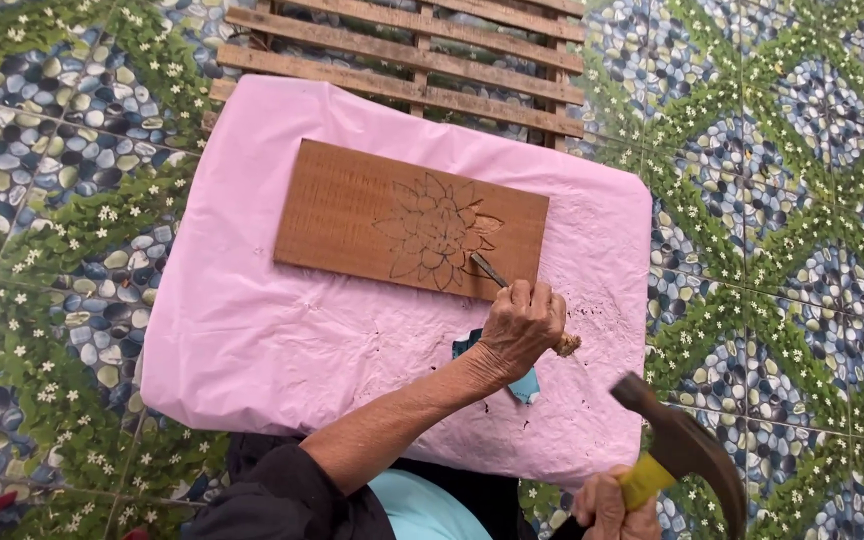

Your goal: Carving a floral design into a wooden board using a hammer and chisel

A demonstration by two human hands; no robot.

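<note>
Two hands were at work over a brown wooden board [410, 218] that lay on a pink plastic sheet [252, 340], in the middle of the scene. The left hand [522, 325] was closed in a fist around a thin metal chisel [489, 270], and the tip of the chisel touched the near right edge of the flower drawing [435, 232] on the board. The right hand [607, 508], at the near right, was wrapped tightly around the yellow handle of a hammer [687, 455]; the dark head of the hammer was raised, apart from the chisel. I judged that the step in hand was the cutting of the flower outline. The next move, as I judged it, called for a short, controlled blow on the chisel's end, with the left hand keeping the blade steady on the line. A wooden slat frame [422, 55] lay at the far side.
</note>
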